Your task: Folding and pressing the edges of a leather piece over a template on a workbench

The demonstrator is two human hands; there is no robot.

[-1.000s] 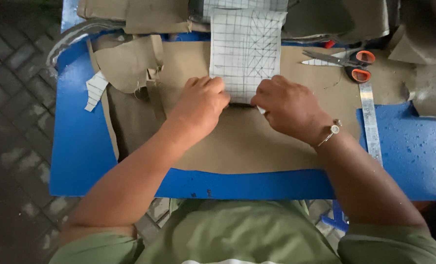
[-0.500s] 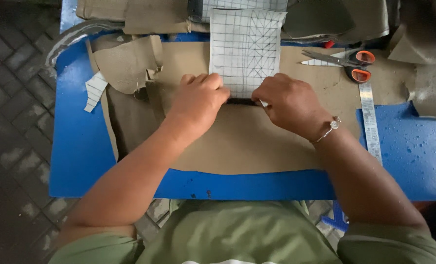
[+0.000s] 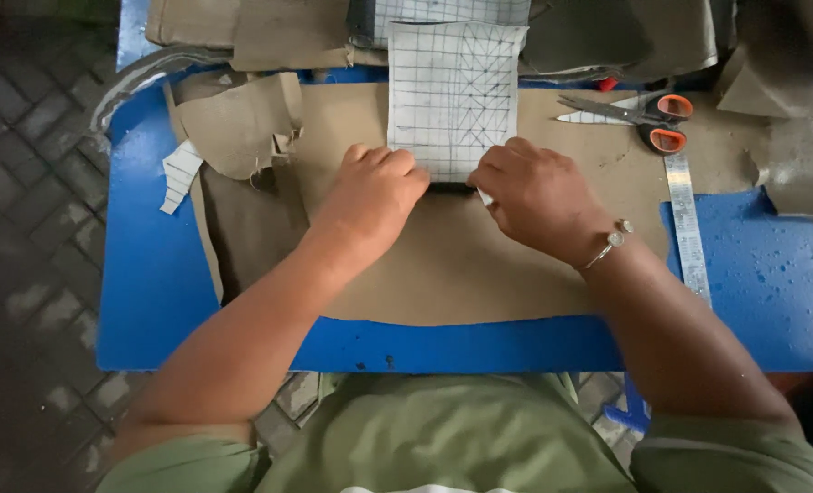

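Because both hands are pinching only the near edge of the grid sheet (image 3: 452,91), lying on the tan sheet (image 3: 452,265) at 12 o'clock, it could be skewing or creasing. Left hand (image 3: 375,192) and right hand (image 3: 534,192) are curling knuckles-up, fingers closed on that edge, possibly around a dark strip (image 3: 450,187).
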